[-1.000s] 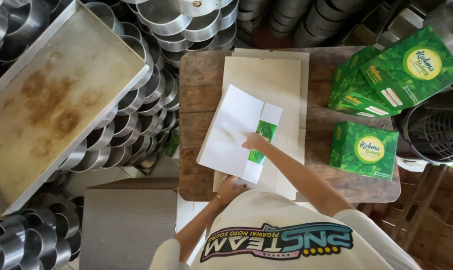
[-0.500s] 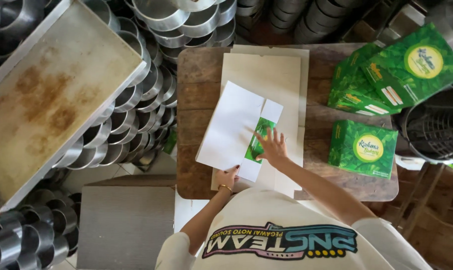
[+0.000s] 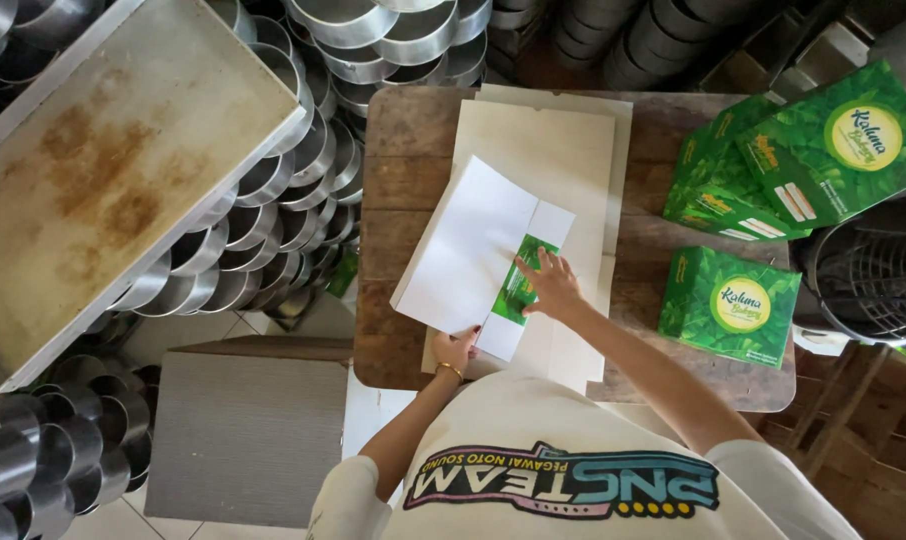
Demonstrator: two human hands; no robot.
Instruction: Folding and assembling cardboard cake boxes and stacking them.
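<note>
As we look down from above, a person in a white printed shirt (image 3: 563, 480) works a flat, unfolded carton blank (image 3: 478, 250) on a worn wooden tabletop (image 3: 403, 150). The blank shows its white inner face, with a green printed flap (image 3: 521, 280) turned up near its right edge. It lies tilted on top of a stack of pale card sheets (image 3: 563, 140) near the middle of the tabletop.

We see the right hand (image 3: 551, 288) spread flat, its fingers (image 3: 543, 262) wide apart and pressing down on the green flap; it grips nothing. The left hand (image 3: 458, 350) sits at the blank's near edge, its fingers closed in a narrow pinch on the lower corner of the white card. A thin bangle circles that wrist.

To the right, we count finished green boxes: one box (image 3: 733, 305) standing alone near the tabletop's front edge, and a leaning pile of boxes (image 3: 793, 165) behind it. A dark wire basket (image 3: 873, 270) sits just beside them at the far right.

On the left, a stained metal baking tray (image 3: 113, 160) rests across rows of round metal tins (image 3: 283, 200), well apart from the hands. More tins (image 3: 393, 30) crowd the top of the frame.
</note>
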